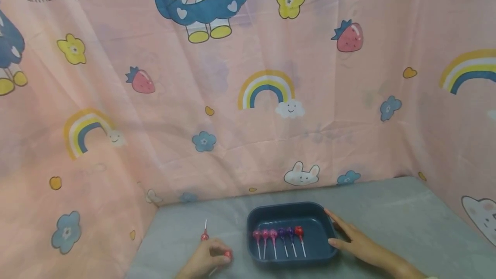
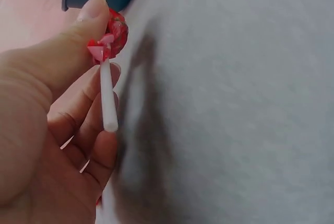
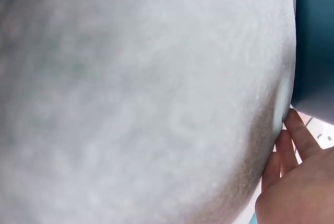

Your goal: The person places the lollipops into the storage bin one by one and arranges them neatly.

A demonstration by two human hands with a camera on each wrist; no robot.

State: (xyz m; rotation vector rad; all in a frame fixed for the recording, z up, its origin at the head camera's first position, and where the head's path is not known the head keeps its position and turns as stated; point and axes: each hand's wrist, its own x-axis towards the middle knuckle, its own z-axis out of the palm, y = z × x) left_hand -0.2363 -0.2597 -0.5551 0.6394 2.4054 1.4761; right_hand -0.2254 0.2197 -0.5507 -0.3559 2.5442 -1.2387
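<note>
My left hand pinches a red-wrapped lollipop between thumb and fingers, just left of the tray. Its white stick points down toward the palm in the left wrist view. Beyond that hand, another red lollipop lies on the table with its stick pointing away. Inside the dark blue tray, a row of lollipops has three pink, two purple and one red, all with sticks toward me. My right hand touches the tray's right side, fingers extended along it and thumb at the rim.
A grey cloth-like surface covers the table. Pink printed fabric stands behind it and along both sides, close to the table's back edge.
</note>
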